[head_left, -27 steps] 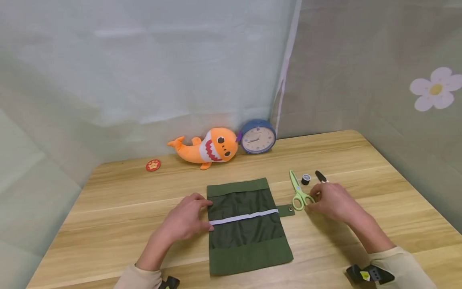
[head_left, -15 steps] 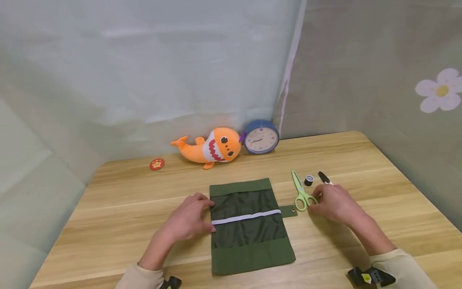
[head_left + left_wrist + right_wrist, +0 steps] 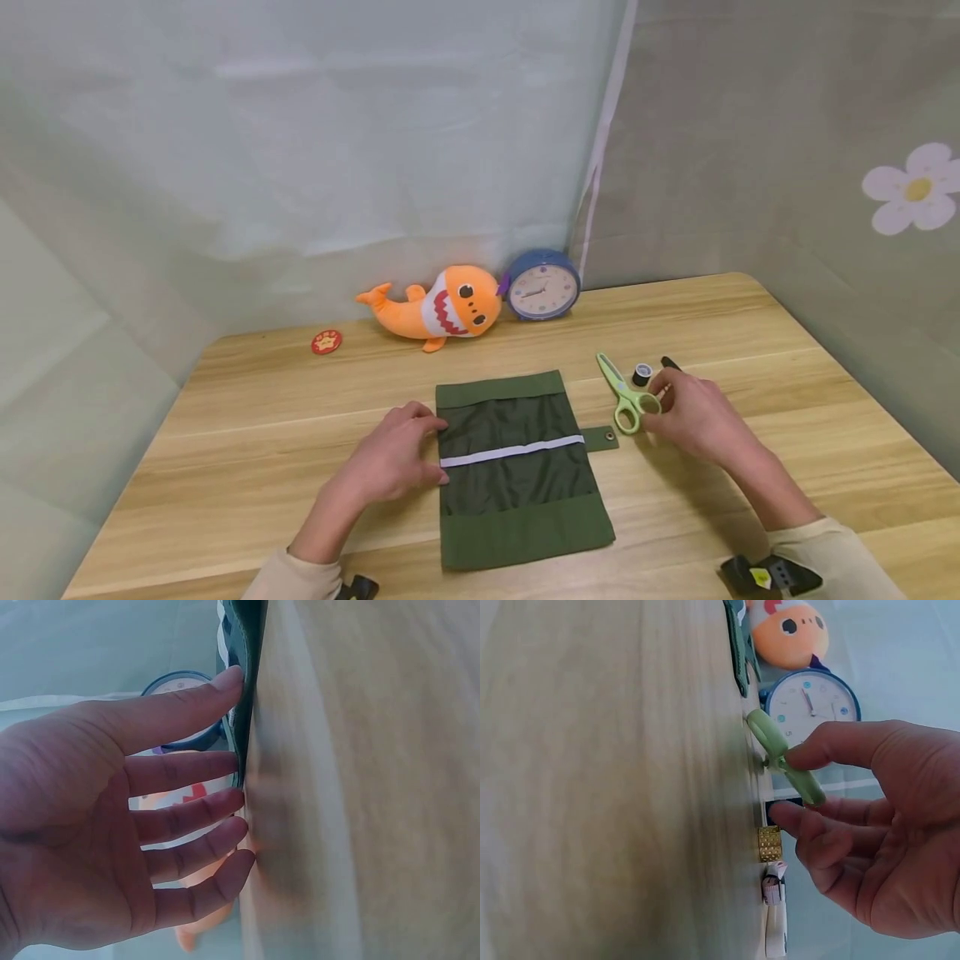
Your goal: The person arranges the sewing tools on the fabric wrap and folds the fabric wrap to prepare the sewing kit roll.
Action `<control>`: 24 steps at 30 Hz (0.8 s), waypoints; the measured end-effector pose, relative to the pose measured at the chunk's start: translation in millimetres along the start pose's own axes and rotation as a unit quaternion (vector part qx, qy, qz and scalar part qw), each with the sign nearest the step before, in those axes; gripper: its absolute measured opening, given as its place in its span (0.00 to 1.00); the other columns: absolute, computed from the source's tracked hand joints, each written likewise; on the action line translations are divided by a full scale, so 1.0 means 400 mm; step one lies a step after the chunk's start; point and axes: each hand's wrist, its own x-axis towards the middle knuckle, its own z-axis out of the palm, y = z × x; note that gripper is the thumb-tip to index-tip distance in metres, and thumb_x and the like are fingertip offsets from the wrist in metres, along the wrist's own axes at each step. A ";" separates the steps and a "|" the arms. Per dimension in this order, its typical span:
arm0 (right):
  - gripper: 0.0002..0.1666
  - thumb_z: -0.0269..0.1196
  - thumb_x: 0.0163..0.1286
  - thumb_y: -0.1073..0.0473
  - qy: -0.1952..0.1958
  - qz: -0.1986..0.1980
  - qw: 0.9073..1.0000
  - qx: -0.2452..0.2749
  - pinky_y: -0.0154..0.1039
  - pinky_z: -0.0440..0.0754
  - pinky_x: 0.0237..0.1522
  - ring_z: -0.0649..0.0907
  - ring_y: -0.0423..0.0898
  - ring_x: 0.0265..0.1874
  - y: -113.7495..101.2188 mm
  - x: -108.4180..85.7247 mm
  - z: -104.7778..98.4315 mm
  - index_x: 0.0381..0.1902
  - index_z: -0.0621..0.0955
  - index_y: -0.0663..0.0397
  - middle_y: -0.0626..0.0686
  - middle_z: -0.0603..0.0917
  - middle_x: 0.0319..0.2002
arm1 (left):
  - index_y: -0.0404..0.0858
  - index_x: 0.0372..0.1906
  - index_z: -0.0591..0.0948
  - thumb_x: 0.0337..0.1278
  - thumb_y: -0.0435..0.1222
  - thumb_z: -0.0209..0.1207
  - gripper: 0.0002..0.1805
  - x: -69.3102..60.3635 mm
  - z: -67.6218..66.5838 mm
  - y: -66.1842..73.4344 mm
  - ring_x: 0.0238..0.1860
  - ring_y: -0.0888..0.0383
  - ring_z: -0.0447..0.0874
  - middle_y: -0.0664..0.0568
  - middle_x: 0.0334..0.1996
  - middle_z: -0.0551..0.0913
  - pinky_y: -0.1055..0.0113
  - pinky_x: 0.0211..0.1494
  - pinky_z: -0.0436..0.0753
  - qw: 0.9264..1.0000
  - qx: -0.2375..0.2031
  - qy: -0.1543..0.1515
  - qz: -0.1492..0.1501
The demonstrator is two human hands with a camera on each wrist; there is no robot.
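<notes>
A dark green fabric roll-up pouch [image 3: 517, 475] lies unfolded on the table, a white elastic band across its middle and a snap tab at its right. My left hand [image 3: 397, 454] rests at the pouch's left edge; in the left wrist view its fingers [image 3: 195, 814] are nearly straight, fingertips at the edge. Light green scissors [image 3: 628, 398] are right of the tab. My right hand [image 3: 697, 417] pinches one of their handle loops between thumb and fingers. The right wrist view shows the scissors' handle [image 3: 769, 739] tilted up off the table.
A black thread spool [image 3: 642, 375] stands just beyond the right hand. Behind it lies a black-tipped tool [image 3: 670, 363], partly hidden. A gold thimble-like piece [image 3: 769, 844] is beside the right fingers. At the back are an orange plush shark [image 3: 468, 300], a blue clock [image 3: 543, 287] and a red disc [image 3: 326, 342].
My right hand has taken hold of the scissors' handle and lifted it slightly, swinging the blade tip a little left. The left hand stays at the pouch's edge.
</notes>
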 end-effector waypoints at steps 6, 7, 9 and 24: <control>0.25 0.75 0.62 0.58 0.005 0.015 0.999 0.039 0.40 0.78 0.29 0.82 0.49 0.30 0.001 0.000 0.003 0.52 0.79 0.63 0.60 0.87 0.37 | 0.36 0.61 0.85 0.45 0.41 0.83 0.34 -0.003 0.000 0.004 0.63 0.44 0.76 0.44 0.62 0.80 0.46 0.67 0.79 1.000 0.003 0.003 0.001; 0.25 0.75 0.63 0.58 0.006 0.016 0.999 0.045 0.40 0.78 0.30 0.82 0.49 0.31 0.001 0.000 0.004 0.53 0.79 0.63 0.60 0.87 0.37 | 0.36 0.61 0.85 0.45 0.40 0.83 0.34 -0.003 0.000 0.004 0.63 0.44 0.76 0.44 0.62 0.80 0.46 0.67 0.79 1.000 0.003 0.004 0.002; 0.25 0.74 0.64 0.58 0.005 0.017 0.998 0.060 0.40 0.79 0.31 0.83 0.48 0.31 0.000 -0.001 0.006 0.55 0.78 0.64 0.61 0.88 0.39 | 0.36 0.60 0.85 0.45 0.40 0.83 0.34 -0.004 0.002 0.004 0.63 0.44 0.76 0.43 0.61 0.80 0.46 0.67 0.79 1.000 0.003 0.006 0.003; 0.27 0.67 0.72 0.67 -0.004 0.034 0.973 0.228 0.38 0.90 0.35 0.91 0.47 0.34 0.024 0.008 0.010 0.65 0.73 0.71 0.61 0.88 0.39 | 0.36 0.60 0.85 0.44 0.41 0.83 0.34 -0.001 0.001 0.001 0.64 0.44 0.76 0.44 0.62 0.80 0.46 0.69 0.78 1.000 0.007 0.002 0.002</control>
